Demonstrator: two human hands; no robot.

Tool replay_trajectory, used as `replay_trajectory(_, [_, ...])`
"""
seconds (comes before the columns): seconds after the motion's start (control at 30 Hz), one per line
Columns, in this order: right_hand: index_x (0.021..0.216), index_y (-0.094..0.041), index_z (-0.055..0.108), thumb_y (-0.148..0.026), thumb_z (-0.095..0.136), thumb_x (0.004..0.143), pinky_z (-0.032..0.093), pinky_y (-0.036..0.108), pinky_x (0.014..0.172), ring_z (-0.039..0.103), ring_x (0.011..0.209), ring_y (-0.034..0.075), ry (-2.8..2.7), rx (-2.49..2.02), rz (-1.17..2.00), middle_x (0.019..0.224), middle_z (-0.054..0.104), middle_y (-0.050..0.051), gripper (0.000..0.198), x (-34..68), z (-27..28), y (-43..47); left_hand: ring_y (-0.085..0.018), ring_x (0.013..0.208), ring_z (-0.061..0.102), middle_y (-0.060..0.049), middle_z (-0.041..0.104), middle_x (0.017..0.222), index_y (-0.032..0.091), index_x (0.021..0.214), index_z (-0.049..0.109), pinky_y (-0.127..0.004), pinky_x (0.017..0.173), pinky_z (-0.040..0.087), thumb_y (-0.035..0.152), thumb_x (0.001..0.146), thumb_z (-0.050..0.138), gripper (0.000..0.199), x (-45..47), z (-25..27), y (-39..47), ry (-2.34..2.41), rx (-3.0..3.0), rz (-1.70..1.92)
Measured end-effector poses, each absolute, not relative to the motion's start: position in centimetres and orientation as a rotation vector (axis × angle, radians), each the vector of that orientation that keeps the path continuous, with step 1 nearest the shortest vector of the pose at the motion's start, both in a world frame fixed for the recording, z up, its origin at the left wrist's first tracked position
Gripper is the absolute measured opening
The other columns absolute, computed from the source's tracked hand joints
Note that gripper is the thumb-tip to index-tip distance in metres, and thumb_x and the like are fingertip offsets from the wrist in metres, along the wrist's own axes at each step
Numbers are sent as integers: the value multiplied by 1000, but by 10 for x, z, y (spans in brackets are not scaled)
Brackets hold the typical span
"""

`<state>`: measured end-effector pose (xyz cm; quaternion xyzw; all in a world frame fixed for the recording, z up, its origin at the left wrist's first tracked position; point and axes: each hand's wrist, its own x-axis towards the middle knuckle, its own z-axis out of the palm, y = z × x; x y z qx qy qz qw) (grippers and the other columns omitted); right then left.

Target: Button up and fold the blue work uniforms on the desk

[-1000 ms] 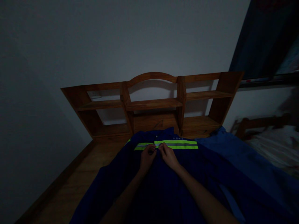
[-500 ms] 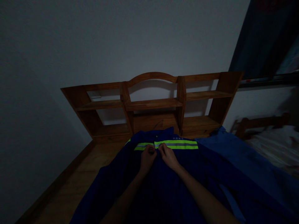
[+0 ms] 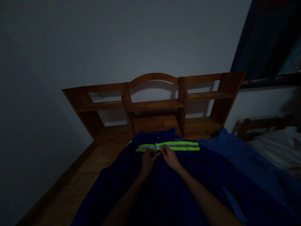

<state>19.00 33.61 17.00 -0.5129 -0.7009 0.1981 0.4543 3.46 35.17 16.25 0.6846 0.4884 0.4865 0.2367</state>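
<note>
A dark blue work jacket lies spread out with its collar toward the wooden headboard. Across its chest runs a bright yellow-green band with a grey reflective stripe, split at the front opening. Both hands meet at that opening, just below the band. My left hand is closed, thumb and fingers pinching the jacket's front edge. Close beside it, my right hand also pinches the edge, fingertips overlapping the stripe's lower border. Whatever small fastening may be between the fingertips is hidden in the dim light.
The wooden headboard with open shelves stands against the white wall. Lighter blue cloth lies to the right. Bare wooden boards show at left. A dark curtain hangs at upper right, above another wooden frame.
The fingers of my left hand have shifted slightly, the thumb now reaching closer to my right fingertips. The jacket and my right hand stay nearly in place.
</note>
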Motion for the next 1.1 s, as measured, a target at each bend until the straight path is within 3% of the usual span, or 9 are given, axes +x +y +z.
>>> replay_trajectory(0.43, [86,-19,51,-31,37,91,37,20,49,53,48,10,-1671,-1234,713,64,58,-2,19,193,159,345,-14,66,59,-2,62,72,17,70,64,-26,65,46,33,67,68,17,33,156,357,1347,1907,1318])
replay_trajectory(0.9, [83,-19,54,-32,43,88,37,19,49,51,48,9,-1600,-1209,780,61,57,-3,18,194,157,349,-15,69,59,-3,64,72,16,73,66,-26,67,44,42,72,62,27,34,159,355,1458,1909,1194])
replay_trajectory(1.1, [78,-18,54,-34,49,82,35,19,43,48,42,9,-1552,-1171,878,53,55,-4,17,192,157,350,-14,69,58,-1,63,74,17,73,62,-25,67,43,37,73,59,21,36,151,359,1443,1935,1179])
